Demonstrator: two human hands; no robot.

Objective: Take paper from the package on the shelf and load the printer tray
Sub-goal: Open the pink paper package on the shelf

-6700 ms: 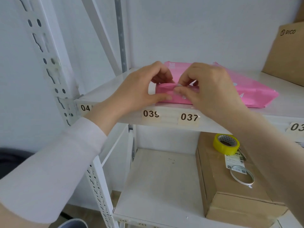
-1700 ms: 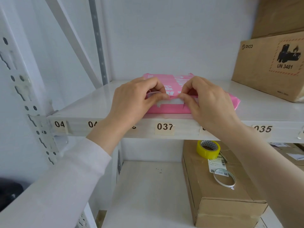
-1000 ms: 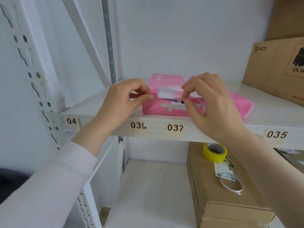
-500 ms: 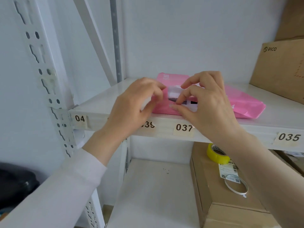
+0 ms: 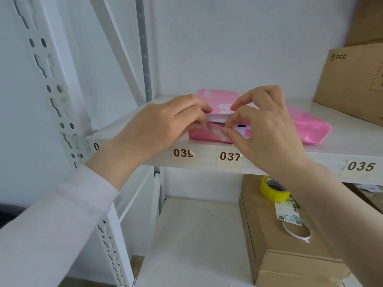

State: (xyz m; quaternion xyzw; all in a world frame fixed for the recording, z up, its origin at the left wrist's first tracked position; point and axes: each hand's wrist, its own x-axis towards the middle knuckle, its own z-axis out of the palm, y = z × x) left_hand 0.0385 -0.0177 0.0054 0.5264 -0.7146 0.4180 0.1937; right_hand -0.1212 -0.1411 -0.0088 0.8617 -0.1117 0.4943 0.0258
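A pink paper package [image 5: 306, 125] lies flat on the white upper shelf [image 5: 342, 150], its near end facing me at the shelf's front edge. My left hand [image 5: 161, 125] pinches the wrapper flap at the left of that end. My right hand [image 5: 263, 125] pinches the wrapper at the right, thumb and forefinger pressed together. Between the two hands the end flap [image 5: 217, 117] is lifted and a dark gap shows beneath it. The paper inside is mostly hidden. No printer is in view.
A PICO cardboard box [image 5: 356, 79] stands on the same shelf at the right. On the lower shelf [image 5: 196, 235] a brown box [image 5: 279, 255] carries a yellow tape roll [image 5: 273, 189] and a thin white ring [image 5: 296, 228]. A perforated white upright [image 5: 53, 90] rises at the left.
Both hands stayed at the package's near end, shifting their pinch on the wrapper. The end flap has been pulled up and apart, showing a gap. The view drifted slightly.
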